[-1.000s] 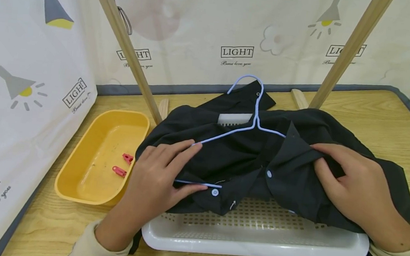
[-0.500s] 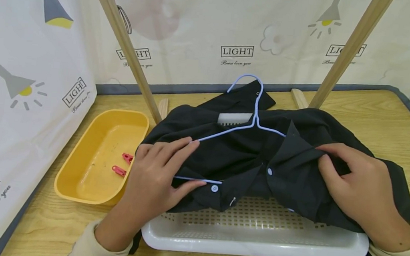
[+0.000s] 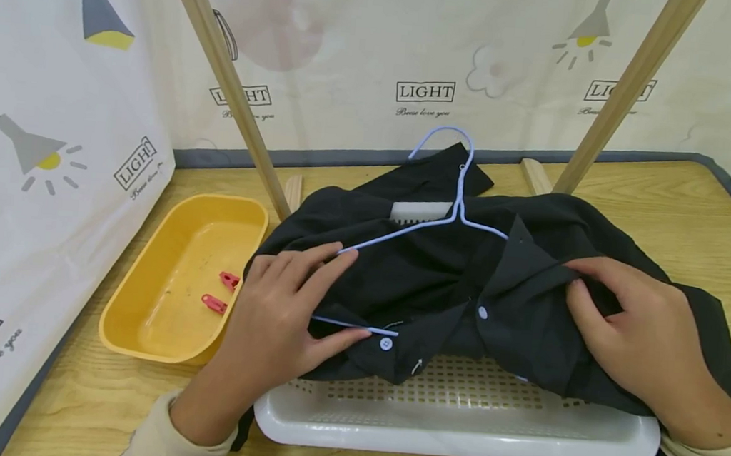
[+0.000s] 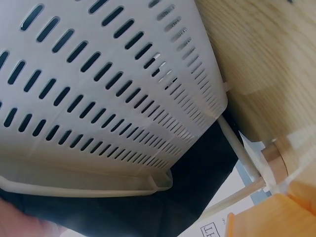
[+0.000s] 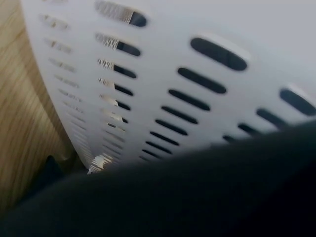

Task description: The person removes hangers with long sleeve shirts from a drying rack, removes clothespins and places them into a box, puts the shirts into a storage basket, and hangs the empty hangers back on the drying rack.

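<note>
A black button-up shirt lies spread over a white perforated basket in the head view. The light-blue wire hanger sits partly inside it, its hook standing up at the collar. My left hand holds the hanger's left side, fingertips at the sloping arm and thumb at the lower bar near a pale button. The right hand pinches the shirt front between thumb and index finger; the hanger's right side is under cloth. In the wrist views, the basket wall and dark cloth fill most of the picture.
A yellow tub with red clothespins stands left of the basket. Two wooden poles rise behind the shirt, with feet on the wooden table. A printed curtain hangs at the back.
The hanger's hook has risen slightly. The left shirt front with its button lifted a little, then came back down. My right fingertips shifted slightly to the right, still pinching cloth.
</note>
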Demonstrator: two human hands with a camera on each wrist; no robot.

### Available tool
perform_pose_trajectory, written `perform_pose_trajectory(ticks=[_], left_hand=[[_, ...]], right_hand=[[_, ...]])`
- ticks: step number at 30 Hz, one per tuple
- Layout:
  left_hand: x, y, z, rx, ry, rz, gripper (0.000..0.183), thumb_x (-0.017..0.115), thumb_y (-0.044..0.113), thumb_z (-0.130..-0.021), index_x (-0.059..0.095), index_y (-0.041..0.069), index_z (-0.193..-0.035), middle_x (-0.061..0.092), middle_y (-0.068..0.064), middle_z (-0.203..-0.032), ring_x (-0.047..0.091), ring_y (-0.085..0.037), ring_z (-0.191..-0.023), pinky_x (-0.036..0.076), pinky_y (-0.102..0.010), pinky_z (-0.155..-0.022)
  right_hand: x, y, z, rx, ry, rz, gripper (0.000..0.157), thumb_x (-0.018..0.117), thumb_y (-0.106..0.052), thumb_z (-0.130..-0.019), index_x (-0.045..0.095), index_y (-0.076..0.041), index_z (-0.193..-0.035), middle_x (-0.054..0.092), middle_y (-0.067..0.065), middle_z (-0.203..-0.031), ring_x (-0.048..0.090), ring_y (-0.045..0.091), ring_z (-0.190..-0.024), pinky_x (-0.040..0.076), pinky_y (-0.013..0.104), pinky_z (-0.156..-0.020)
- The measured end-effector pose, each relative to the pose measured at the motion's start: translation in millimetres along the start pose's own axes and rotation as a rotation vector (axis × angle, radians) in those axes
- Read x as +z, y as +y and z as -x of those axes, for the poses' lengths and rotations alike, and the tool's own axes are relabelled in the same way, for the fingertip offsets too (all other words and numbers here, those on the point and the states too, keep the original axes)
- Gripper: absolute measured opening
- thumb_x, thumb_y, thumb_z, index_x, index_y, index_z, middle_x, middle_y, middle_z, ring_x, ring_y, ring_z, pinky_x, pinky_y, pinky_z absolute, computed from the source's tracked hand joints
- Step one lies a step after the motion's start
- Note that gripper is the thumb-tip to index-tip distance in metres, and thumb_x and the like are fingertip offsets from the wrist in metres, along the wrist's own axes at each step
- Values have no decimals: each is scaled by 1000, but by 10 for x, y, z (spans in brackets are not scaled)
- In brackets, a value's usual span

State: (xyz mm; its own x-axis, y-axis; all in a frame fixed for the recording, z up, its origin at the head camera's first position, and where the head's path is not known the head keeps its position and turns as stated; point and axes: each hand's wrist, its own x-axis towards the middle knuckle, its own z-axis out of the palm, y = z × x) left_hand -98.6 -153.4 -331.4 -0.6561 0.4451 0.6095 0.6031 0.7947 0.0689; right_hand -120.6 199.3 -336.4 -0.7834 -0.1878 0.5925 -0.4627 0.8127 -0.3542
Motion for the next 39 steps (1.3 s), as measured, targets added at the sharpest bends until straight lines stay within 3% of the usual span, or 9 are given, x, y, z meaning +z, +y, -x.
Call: perform_pose_trajectory(ticks=[7,14,23,39], left_hand=[[-20,7,-8,69,-50,41,85,75,58,-63,48,19,-134,53,-8,-130,54,-24,-106,42,-36,-81],[-19,16,-4,91,-58,81,83,76,54,-63,48,19,-134,52,-8,-131,54,-23,-106,44,-34,-79],[1,25,-19,75,-9,77,78,77,49,-66,50,18,-132,55,-6,-129,57,-23,-101,46,-34,-76],[12,8,-2,15,-31,76,82,77,51,-65,49,18,-134,52,-6,-133,52,-25,-110,37,-38,-85]], right_hand=[[-11,11,9,-68,-8,-51,21,61,-3,-79,68,-6,-99,69,11,-93,63,20,-81,26,-3,-88],[12,30,20,-108,22,-95,23,65,-1,-76,69,-7,-98,70,11,-93,56,-5,-89,30,-2,-88],[13,14,23,-62,43,-55,19,63,-6,-79,70,-6,-96,70,11,-92,62,24,-77,27,-3,-87],[8,15,21,-13,42,-37,17,61,-8,-80,70,-6,-95,70,12,-90,62,22,-75,25,-4,-85]])
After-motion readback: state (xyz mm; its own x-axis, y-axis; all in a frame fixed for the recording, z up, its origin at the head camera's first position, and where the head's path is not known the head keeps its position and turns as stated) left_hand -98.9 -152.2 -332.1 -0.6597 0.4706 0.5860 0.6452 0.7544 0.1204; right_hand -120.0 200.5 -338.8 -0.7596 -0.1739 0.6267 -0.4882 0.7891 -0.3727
